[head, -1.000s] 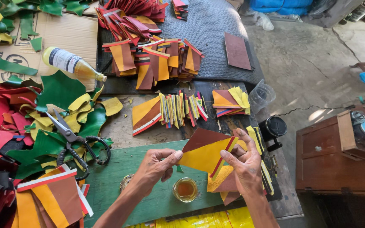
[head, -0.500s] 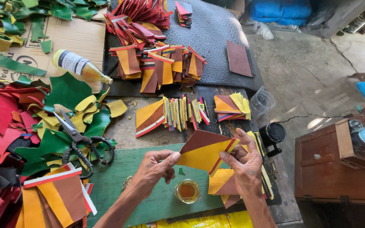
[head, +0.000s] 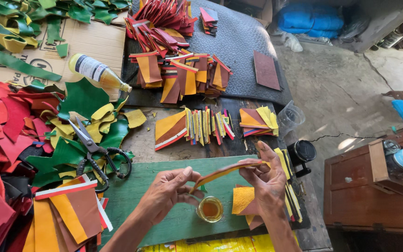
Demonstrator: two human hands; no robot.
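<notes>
My left hand [head: 166, 191] and my right hand [head: 264, 179] hold a flat leather piece [head: 225, 171] between them, brown on top and yellow beneath, tipped nearly edge-on to the camera. The left fingers pinch its lower left end and the right fingers grip its right end. Both hands hover over a green board [head: 173, 221]. A small round tin of amber glue [head: 210, 208] sits on the board just below the piece. A yellow and brown leather piece [head: 242, 199] lies under my right hand.
Black-handled scissors [head: 96, 151] lie on green and yellow scraps to the left. A glue bottle [head: 96, 71] rests on cardboard. Stacks of striped leather pieces [head: 194, 126] fill the middle, red scraps [head: 1, 135] the left. A wooden box [head: 369, 186] stands right.
The leather piece has been turned from facing the camera to nearly edge-on. My left hand came up to pinch its lower end. The view shifted slightly.
</notes>
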